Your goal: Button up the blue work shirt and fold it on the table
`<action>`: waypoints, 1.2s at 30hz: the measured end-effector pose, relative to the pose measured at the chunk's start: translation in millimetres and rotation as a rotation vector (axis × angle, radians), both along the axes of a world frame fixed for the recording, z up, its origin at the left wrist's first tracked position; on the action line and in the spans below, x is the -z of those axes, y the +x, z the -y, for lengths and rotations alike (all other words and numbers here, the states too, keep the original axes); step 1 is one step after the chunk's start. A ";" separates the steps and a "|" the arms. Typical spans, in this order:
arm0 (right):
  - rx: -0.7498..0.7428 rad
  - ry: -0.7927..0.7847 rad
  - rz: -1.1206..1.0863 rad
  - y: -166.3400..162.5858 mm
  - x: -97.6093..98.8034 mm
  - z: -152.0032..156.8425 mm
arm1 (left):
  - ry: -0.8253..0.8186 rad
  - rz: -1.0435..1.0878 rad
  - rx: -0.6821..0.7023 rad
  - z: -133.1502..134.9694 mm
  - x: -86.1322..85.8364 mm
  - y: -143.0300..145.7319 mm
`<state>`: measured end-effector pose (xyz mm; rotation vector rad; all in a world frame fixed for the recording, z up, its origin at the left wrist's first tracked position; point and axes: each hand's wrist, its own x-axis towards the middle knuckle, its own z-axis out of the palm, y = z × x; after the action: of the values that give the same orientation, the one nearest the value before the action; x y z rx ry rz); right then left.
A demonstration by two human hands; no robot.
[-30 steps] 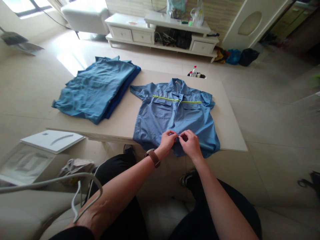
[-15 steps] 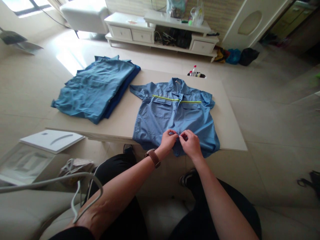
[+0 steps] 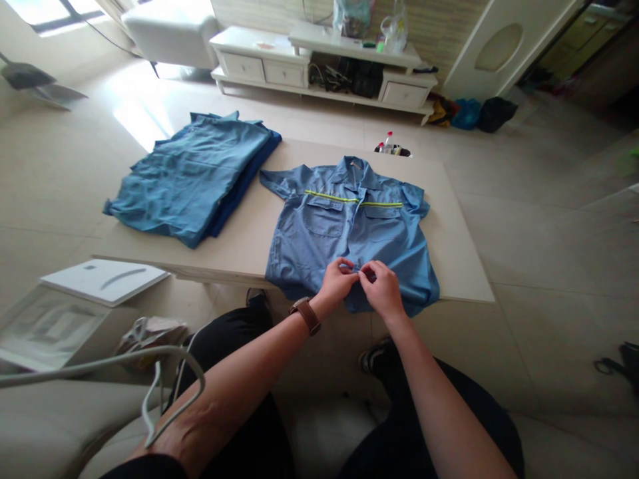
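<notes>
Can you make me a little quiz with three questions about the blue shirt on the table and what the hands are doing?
1. True or false: the light blue shirt lies spread flat on the table, collar away from the person.
2. Which wrist wears the brown watch? A) left B) right C) neither
3. Fill the gap: the stripe across the shirt's chest is bright ____.

Key
1. True. The left hand and right hand pinch the front opening near the hem.
2. A. The watch sits on the left wrist.
3. Yellow. The stripe runs above both chest pockets. A pile of blue clothes lies to the left.
</notes>
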<state>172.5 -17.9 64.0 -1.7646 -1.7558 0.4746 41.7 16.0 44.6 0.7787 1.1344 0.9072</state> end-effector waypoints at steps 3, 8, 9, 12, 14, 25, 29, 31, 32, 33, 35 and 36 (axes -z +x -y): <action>0.008 -0.005 0.036 -0.6 -0.4 0.9 | 0.027 -0.037 0.024 -0.9 1.6 -1.0; 0.015 0.005 0.072 -1.1 0.3 1.2 | 0.095 -0.098 0.043 -0.7 3.5 -1.7; 0.016 0.004 0.072 -1.0 0.7 1.1 | 0.102 -0.107 0.047 -0.5 3.5 -1.9; 0.016 0.002 0.073 -0.5 1.7 0.7 | 0.107 -0.128 0.052 -0.1 2.0 -2.4; 0.015 0.000 0.073 -0.2 2.0 0.5 | 0.105 -0.135 0.054 0.0 0.9 -2.6; 0.032 -0.027 0.082 -2.3 -2.6 1.3 | 0.120 -0.136 0.075 0.4 3.3 -3.5; 0.031 -0.038 0.091 -0.7 -3.0 2.6 | 0.133 -0.141 0.090 0.1 3.3 -3.2; 0.030 -0.047 0.091 0.5 -2.6 3.5 | 0.138 -0.136 0.102 -0.1 3.5 -2.6; 0.030 -0.049 0.090 1.0 -2.5 3.9 | 0.141 -0.136 0.107 -0.2 3.6 -2.3; 0.031 -0.051 0.091 1.3 -2.5 4.3 | 0.146 -0.138 0.112 -0.3 3.5 -2.1; 0.034 -0.049 0.097 1.5 -2.9 4.8 | 0.154 -0.153 0.120 -0.4 3.0 -1.9; 0.037 -0.048 0.099 1.5 -3.3 4.9 | 0.157 -0.164 0.120 -0.3 2.5 -2.0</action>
<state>174.0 -22.8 67.3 -1.8803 -1.7885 0.4243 39.7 16.3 42.1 1.0545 1.1553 0.8506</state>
